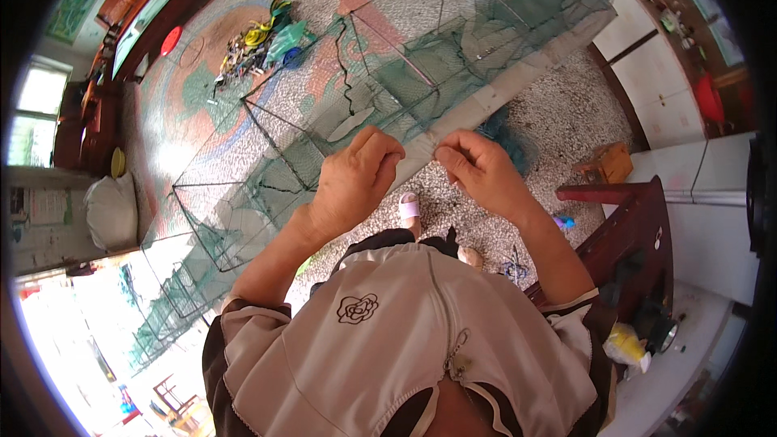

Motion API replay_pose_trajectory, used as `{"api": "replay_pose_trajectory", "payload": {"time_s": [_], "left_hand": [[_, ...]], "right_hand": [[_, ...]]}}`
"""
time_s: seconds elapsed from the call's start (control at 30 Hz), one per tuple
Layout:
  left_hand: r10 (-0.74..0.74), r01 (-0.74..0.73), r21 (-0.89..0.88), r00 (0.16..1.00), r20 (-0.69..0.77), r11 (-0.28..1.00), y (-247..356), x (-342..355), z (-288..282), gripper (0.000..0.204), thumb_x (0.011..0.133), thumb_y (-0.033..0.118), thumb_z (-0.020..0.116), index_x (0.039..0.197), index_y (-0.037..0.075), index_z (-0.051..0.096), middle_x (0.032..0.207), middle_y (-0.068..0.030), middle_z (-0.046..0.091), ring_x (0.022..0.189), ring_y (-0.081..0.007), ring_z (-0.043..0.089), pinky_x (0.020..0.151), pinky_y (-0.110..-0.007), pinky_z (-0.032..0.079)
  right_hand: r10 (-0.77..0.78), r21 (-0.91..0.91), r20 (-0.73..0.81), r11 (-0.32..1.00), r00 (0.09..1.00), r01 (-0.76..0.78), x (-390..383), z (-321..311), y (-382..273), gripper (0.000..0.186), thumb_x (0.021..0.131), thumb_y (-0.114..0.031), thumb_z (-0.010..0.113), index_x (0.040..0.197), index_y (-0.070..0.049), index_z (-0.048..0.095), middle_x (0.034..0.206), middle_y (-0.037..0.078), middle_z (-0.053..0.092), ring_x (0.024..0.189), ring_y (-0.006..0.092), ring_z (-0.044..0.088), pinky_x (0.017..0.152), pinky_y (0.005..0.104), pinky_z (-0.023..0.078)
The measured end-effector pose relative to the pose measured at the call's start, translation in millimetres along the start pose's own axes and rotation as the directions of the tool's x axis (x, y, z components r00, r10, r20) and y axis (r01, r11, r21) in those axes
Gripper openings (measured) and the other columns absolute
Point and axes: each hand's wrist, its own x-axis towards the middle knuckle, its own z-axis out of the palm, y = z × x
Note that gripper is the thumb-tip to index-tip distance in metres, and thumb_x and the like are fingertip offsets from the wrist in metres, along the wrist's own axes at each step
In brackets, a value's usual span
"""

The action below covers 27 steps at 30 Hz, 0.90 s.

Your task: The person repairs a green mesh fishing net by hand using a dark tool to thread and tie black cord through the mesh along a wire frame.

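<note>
A long green fishing net trap (388,85) on dark rod frames stretches diagonally from the lower left to the upper right in front of me. A pale strip (453,117) runs along its near edge. My left hand (356,174) is closed at that edge, thumb and fingers pinched together. Slightly apart on its right, my right hand (483,171) is closed too, thumb against fingertips, over the pale strip. Whatever is between the fingers is too small to make out. A dark cord (346,73) lies across the netting beyond my left hand.
A heap of coloured straps and cords (263,44) lies on the patterned floor beyond the net. Bunched bluish netting (508,142) is by my right hand. A dark red wooden piece of furniture (619,235) and white cabinets (660,105) stand at right. A white sack (111,212) sits at left.
</note>
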Motion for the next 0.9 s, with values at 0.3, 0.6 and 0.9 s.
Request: {"api": "replay_pose_trajectory", "payload": {"time_s": [0.3, 0.6, 0.9], "left_hand": [[-0.142, 0.146, 0.032, 0.984, -0.109, 0.989, -3, 12, -11, 0.008, 0.082, -0.001, 0.055, 0.089, 0.003, 0.057, 0.082, -0.0095, 0.055, 0.065, -0.0249, 0.058, 0.056, -0.032, 0.045], [-0.313, 0.34, 0.044, 0.903, -0.292, 0.939, -1, 24, -28, 0.006, 0.084, 0.004, 0.058, 0.089, 0.006, 0.059, 0.08, -0.0075, 0.057, 0.062, -0.0257, 0.059, 0.054, -0.033, 0.047], [-0.174, 0.274, 0.25, 0.917, -0.36, 0.929, -4, 54, -38, 0.01, 0.078, 0.002, 0.063, 0.086, 0.007, 0.062, 0.076, -0.0065, 0.057, 0.061, -0.0239, 0.058, 0.053, -0.032, 0.046]], "right_hand": [[-0.004, 0.127, 0.11, 0.992, 0.994, -0.01, 49, -25, -25, 0.022, 0.098, -0.024, 0.048, 0.087, -0.006, 0.054, 0.068, 0.002, 0.058, 0.063, 0.0083, 0.056, 0.056, 0.0222, 0.044], [-0.185, 0.851, -0.319, 0.375, 0.929, 0.367, 171, -121, -46, 0.027, 0.098, -0.029, 0.045, 0.084, -0.007, 0.048, 0.071, 0.0, 0.051, 0.051, 0.0081, 0.042, 0.05, 0.0219, 0.036], [-0.429, 0.153, 0.357, 0.903, 0.83, 0.401, 143, -6, -53, 0.022, 0.084, -0.015, 0.068, 0.103, -0.003, 0.064, 0.081, 0.0, 0.063, 0.068, 0.0035, 0.056, 0.058, 0.0193, 0.044]]}}
